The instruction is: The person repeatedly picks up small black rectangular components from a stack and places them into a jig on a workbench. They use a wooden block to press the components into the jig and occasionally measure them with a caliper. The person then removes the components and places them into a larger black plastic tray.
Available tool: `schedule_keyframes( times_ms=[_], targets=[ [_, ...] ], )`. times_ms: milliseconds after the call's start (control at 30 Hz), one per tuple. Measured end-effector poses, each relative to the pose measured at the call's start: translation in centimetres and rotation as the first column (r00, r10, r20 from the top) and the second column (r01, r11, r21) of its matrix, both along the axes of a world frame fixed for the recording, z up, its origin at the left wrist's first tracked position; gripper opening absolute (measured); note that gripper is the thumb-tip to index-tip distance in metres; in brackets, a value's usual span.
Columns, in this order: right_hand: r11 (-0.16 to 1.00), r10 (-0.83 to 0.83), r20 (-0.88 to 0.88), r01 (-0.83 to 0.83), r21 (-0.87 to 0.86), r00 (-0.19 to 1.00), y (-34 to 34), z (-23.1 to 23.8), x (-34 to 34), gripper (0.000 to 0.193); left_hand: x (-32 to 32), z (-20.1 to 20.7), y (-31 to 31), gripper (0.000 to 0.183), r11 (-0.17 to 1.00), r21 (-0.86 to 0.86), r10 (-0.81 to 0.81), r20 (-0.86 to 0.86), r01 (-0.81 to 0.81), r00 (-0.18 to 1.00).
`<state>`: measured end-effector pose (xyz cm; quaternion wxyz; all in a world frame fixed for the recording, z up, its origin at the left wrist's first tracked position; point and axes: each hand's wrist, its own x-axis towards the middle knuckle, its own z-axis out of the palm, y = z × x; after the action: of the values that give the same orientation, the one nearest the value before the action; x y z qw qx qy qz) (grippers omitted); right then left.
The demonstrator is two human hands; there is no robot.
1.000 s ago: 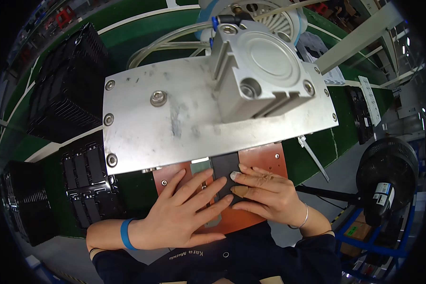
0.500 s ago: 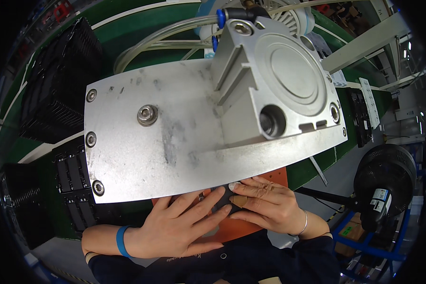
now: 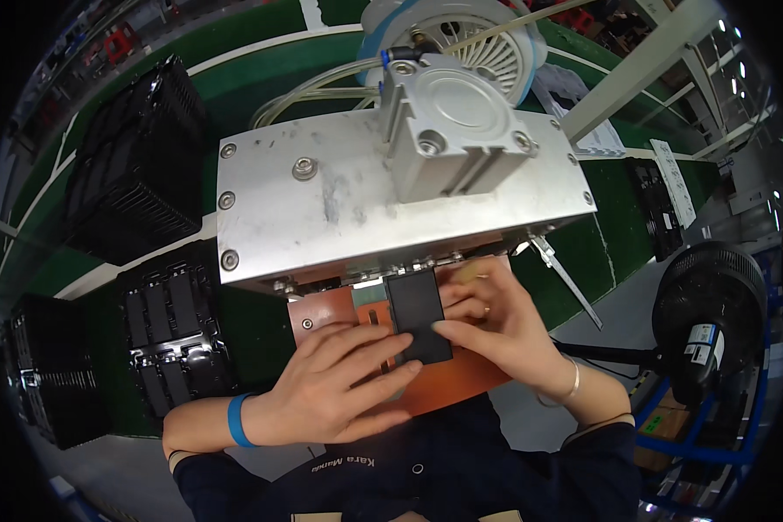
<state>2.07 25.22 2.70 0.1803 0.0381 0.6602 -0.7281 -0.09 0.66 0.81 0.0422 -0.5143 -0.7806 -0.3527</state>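
Dark top: the person's dark clothing (image 3: pixel 391 474) filled the lower edge, close behind the hands.
Left hand: the left hand (image 3: pixel 331 383) lay palm down with its fingers spread wide, two fingertips against the left side of the black block; a blue band (image 3: pixel 239 421) circled its wrist.
Right hand: the right hand (image 3: pixel 509 335) was half curled, its thumb touching the block's right edge and its other fingers bent narrow beyond; whether it gripped the block could not be told. A silvery bracelet (image 3: pixel 574 383) hung at the wrist.
Black block: the flat, rectangular black block (image 3: pixel 416 309) stood between both hands, its near end above the orange plate and its far end at the front of the press.
Orange plate: the orange plate (image 3: pixel 448 383) spread beneath the block and the left fingertips.
Press: a silver metal slab (image 3: pixel 322 235) overhung the plate's far part, carrying a square cylinder (image 3: pixel 461 104) with clear tubes (image 3: pixel 309 87).
Left side: a black tray (image 3: pixel 174 322) of dark pieces lay near the press, with a taller tray stack (image 3: pixel 135 174) farther off.
Right side: a black fan (image 3: pixel 709 322) stood beside the green bench (image 3: pixel 587 239).
Far side: a white-and-blue fan (image 3: pixel 500 56) sat behind the cylinder.
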Motion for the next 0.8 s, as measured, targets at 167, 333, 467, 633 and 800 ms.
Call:
schedule_keyframes(
  times_ms=[167,333,467,633,800],
  targets=[
    [0.997,-0.082,-0.091,0.082,-0.004,0.993,0.2,-0.5,1.3,0.047,-0.6,0.3,0.1,0.019,0.958,0.176,0.173,0.277,-0.227,0.945],
    [0.992,-0.125,-0.175,0.123,-0.027,0.977,-1.6,0.2,3.7,0.058,0.6,1.5,1.5,0.018,0.936,0.182,0.071,0.741,-0.302,0.668],
    [0.988,-0.066,-0.353,0.11,0.107,0.933,-4.2,0.0,4.8,0.059,2.5,1.6,0.5,0.019,0.896,0.212,0.064,0.808,-0.389,0.586],
    [0.889,0.249,-0.673,0.111,0.444,0.697,-7.3,-0.5,5.9,0.067,6.0,1.6,-4.6,0.022,0.804,0.251,0.213,0.725,-0.538,0.656],
    [0.891,0.03,-0.732,0.315,0.328,0.68,-3.2,-1.4,4.4,0.05,6.8,-1.8,-16.2,0.019,0.441,-0.038,0.647,0.706,-0.897,0.288]
  ],
)
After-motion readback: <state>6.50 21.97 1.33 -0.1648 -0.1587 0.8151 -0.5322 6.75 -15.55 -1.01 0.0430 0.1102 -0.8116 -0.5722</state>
